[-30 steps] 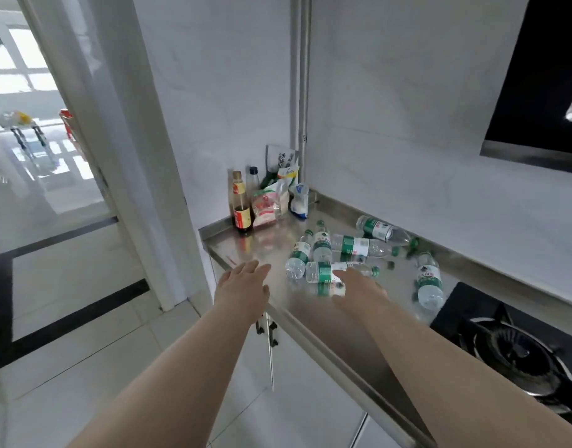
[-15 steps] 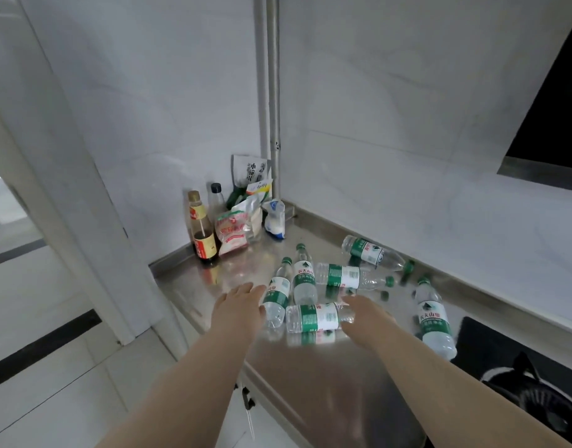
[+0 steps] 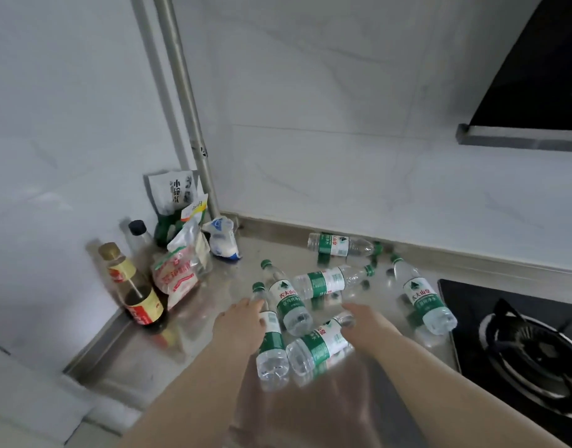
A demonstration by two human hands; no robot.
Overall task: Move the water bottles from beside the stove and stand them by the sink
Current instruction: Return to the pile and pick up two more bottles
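L hand (image 3: pixel 241 328): out in front, back up, fingers pointing fwd, right up against the left btl (image 3: pixel 271 344) near its neck. Touching it. Curled round it or not: can't tell, too blurry.

R hand (image 3: pixel 367 328): back up too, fingertips hidden at the neck end of the front btl (image 3: pixel 317 345). Touching it. Grip or just a push: can't tell.

Left btl & front btl side by side, bottoms toward the camera, nearly touching down there, both flat on the steel counter (image 3: pixel 187 350).

Four more water btls, also lying down:
- second btl (image 3: pixel 289 302) just behind, between the two hands, green cap pointing away
- sideways btl (image 3: pixel 323 281) behind that, cap to the right
- back btl (image 3: pixel 338 244) close to the wall
- right btl (image 3: pixel 422 297) just beside the stove (image 3: pixel 520 344), apart from the rest

Clear plastic w/ green labels on all six.

Left corner: brown sauce btl (image 3: pixel 139 295) standing up, dark-cap btl (image 3: pixel 139 232) behind it, pink-and-white bag (image 3: pixel 178 276), small white bag (image 3: pixel 223 242), more packs leaning by a grey pipe (image 3: pixel 181 92). Black hood (image 3: pixel 536 76) up top right.
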